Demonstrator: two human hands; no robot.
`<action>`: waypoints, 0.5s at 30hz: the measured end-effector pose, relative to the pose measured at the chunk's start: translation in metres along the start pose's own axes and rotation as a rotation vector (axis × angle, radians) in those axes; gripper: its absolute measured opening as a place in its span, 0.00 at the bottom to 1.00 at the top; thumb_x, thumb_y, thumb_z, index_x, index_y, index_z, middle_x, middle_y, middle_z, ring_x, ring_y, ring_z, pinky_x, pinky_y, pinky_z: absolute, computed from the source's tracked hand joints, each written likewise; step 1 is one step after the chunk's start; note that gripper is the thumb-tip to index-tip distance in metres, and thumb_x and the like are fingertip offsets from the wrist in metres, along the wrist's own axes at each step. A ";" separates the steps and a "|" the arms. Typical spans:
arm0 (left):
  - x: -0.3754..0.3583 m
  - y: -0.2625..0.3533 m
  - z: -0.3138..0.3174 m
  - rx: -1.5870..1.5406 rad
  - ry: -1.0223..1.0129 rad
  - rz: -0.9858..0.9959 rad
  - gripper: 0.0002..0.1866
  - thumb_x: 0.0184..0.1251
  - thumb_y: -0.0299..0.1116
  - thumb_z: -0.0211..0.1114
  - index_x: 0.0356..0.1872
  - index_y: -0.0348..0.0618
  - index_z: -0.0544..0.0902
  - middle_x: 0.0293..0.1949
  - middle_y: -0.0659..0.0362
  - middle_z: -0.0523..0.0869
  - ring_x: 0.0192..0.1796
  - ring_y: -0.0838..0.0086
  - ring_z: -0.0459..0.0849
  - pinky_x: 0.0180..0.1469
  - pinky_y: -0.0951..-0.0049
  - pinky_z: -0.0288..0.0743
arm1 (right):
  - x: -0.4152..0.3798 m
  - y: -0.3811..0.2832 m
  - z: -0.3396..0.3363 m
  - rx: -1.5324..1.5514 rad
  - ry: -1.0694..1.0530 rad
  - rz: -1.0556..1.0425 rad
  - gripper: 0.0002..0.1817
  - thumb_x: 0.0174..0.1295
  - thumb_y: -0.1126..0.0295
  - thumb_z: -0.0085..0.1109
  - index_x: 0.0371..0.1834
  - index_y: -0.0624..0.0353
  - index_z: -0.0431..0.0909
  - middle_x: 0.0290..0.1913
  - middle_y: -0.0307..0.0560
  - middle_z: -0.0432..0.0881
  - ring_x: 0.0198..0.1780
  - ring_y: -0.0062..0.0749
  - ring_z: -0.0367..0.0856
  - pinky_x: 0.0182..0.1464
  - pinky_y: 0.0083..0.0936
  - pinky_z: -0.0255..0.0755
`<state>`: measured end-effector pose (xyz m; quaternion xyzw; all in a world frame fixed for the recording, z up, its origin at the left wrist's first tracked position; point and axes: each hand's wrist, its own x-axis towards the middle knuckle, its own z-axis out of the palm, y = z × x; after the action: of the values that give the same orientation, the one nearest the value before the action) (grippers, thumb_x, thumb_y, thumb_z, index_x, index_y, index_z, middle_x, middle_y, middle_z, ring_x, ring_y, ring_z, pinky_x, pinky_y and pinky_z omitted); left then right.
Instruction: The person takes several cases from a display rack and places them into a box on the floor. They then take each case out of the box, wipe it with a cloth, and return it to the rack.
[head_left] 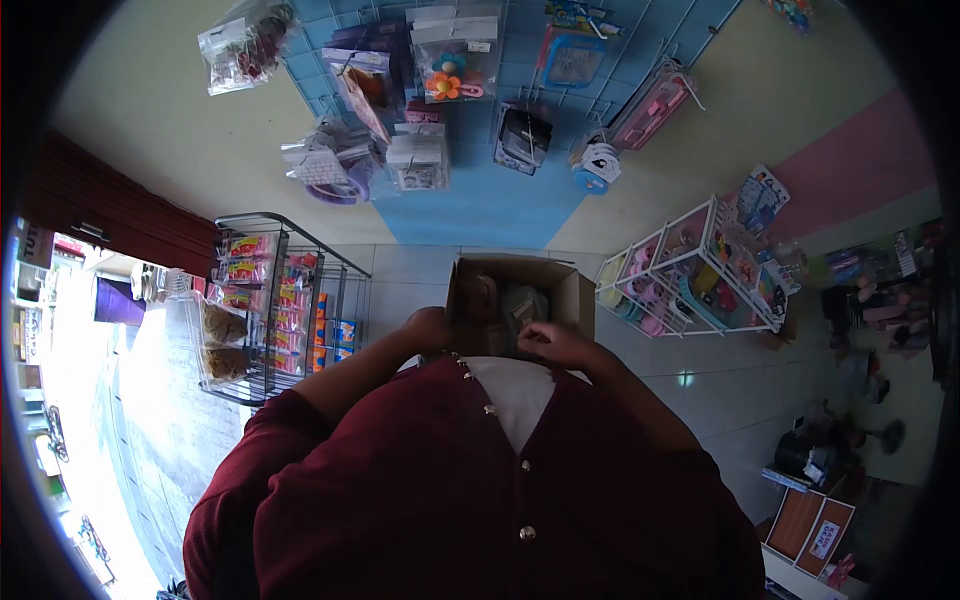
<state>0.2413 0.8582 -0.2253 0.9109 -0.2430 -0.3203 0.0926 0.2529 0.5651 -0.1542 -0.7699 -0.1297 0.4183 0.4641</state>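
An open cardboard box [570,300] is in front of my body, below the wall display. My left hand [430,328] is closed at the left wall of the box, its fingertips partly hidden. Over the near right part of the opening, my right hand [552,343] has its fingers curled together; whatever they hold is too small and dark to make out. Inside the box lie a brownish rounded item [478,298] and a greyish item that looks wrapped in plastic [524,302]. The shadow in the box hides their kind.
A black wire rack [285,300] with packaged goods stands left. To the right is a white wire rack [690,270] of small colourful items. Above, a blue wire grid [460,110] carries hanging bagged accessories. A counter [810,520] stands at the lower right.
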 end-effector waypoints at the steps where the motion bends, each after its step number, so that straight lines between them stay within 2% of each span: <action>1: -0.004 0.006 -0.010 -0.128 0.076 -0.061 0.20 0.52 0.43 0.59 0.41 0.41 0.84 0.40 0.46 0.86 0.46 0.52 0.85 0.50 0.56 0.77 | -0.004 -0.007 -0.003 0.002 -0.001 -0.001 0.13 0.59 0.64 0.61 0.43 0.59 0.77 0.40 0.49 0.78 0.45 0.38 0.80 0.47 0.31 0.72; 3: -0.010 0.016 -0.029 -0.194 0.104 -0.079 0.21 0.52 0.44 0.59 0.42 0.41 0.84 0.40 0.45 0.86 0.46 0.52 0.84 0.51 0.56 0.77 | -0.010 -0.024 -0.011 -0.142 0.341 -0.196 0.14 0.57 0.62 0.64 0.39 0.61 0.78 0.34 0.49 0.77 0.41 0.38 0.79 0.46 0.31 0.72; 4: -0.012 0.019 -0.033 -0.264 0.128 -0.095 0.22 0.52 0.45 0.59 0.43 0.41 0.84 0.41 0.45 0.86 0.47 0.51 0.84 0.51 0.56 0.76 | -0.012 -0.033 -0.015 -0.286 0.402 -0.196 0.15 0.55 0.64 0.66 0.40 0.60 0.77 0.39 0.49 0.77 0.43 0.40 0.79 0.49 0.31 0.72; 5: -0.010 0.020 -0.034 -0.267 0.134 -0.097 0.22 0.52 0.45 0.59 0.43 0.41 0.84 0.41 0.45 0.86 0.47 0.51 0.84 0.51 0.56 0.76 | -0.008 -0.032 -0.016 -0.292 0.400 -0.199 0.15 0.55 0.64 0.66 0.40 0.60 0.77 0.39 0.49 0.77 0.43 0.40 0.79 0.49 0.31 0.72; 7: -0.004 0.021 -0.031 -0.272 0.101 -0.101 0.21 0.52 0.46 0.60 0.41 0.41 0.84 0.41 0.44 0.85 0.47 0.51 0.84 0.51 0.56 0.76 | -0.001 -0.034 -0.019 -0.473 0.672 -0.483 0.17 0.53 0.64 0.68 0.44 0.57 0.75 0.42 0.49 0.76 0.46 0.42 0.76 0.49 0.35 0.71; 8: -0.003 0.022 -0.030 -0.277 0.112 -0.109 0.21 0.52 0.46 0.60 0.41 0.41 0.84 0.41 0.44 0.85 0.47 0.51 0.84 0.51 0.56 0.76 | 0.003 -0.037 -0.026 -0.479 0.665 -0.494 0.17 0.53 0.64 0.68 0.44 0.57 0.75 0.42 0.49 0.76 0.46 0.42 0.76 0.49 0.35 0.71; 10: -0.004 0.020 -0.024 -0.146 0.088 -0.046 0.20 0.54 0.47 0.59 0.38 0.40 0.84 0.39 0.46 0.86 0.43 0.50 0.85 0.45 0.53 0.78 | 0.008 -0.051 -0.041 -0.602 0.887 -0.537 0.19 0.51 0.65 0.69 0.44 0.57 0.74 0.44 0.50 0.75 0.48 0.45 0.74 0.49 0.38 0.69; 11: -0.005 0.019 -0.022 -0.144 0.099 -0.057 0.20 0.54 0.47 0.59 0.38 0.40 0.84 0.39 0.46 0.86 0.43 0.50 0.85 0.45 0.53 0.78 | 0.009 -0.056 -0.051 -0.604 0.884 -0.554 0.19 0.51 0.65 0.69 0.44 0.57 0.74 0.44 0.50 0.75 0.48 0.45 0.74 0.49 0.38 0.69; 13: -0.001 0.016 -0.018 0.070 -0.043 0.106 0.16 0.52 0.44 0.61 0.33 0.43 0.86 0.36 0.45 0.86 0.42 0.51 0.85 0.47 0.55 0.78 | 0.009 -0.070 -0.084 -0.476 1.105 -0.598 0.19 0.52 0.66 0.70 0.43 0.58 0.72 0.42 0.49 0.74 0.46 0.43 0.73 0.48 0.37 0.68; 14: 0.009 0.000 0.013 0.014 0.106 0.151 0.14 0.52 0.43 0.61 0.32 0.44 0.86 0.34 0.45 0.86 0.41 0.52 0.86 0.45 0.54 0.79 | 0.008 -0.078 -0.101 -0.408 1.181 -0.557 0.19 0.52 0.65 0.69 0.42 0.58 0.72 0.42 0.48 0.74 0.44 0.42 0.72 0.49 0.36 0.67; 15: -0.002 0.010 -0.004 -0.036 0.062 0.109 0.14 0.53 0.43 0.62 0.33 0.45 0.86 0.34 0.45 0.86 0.41 0.51 0.86 0.45 0.54 0.79 | 0.005 -0.078 -0.116 -0.336 1.265 -0.522 0.18 0.53 0.65 0.69 0.41 0.59 0.71 0.42 0.47 0.74 0.43 0.40 0.71 0.49 0.35 0.66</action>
<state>0.2381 0.8502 -0.2180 0.9041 -0.2836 -0.2905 0.1338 0.3594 0.5393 -0.0668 -0.8704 -0.0783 -0.2604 0.4104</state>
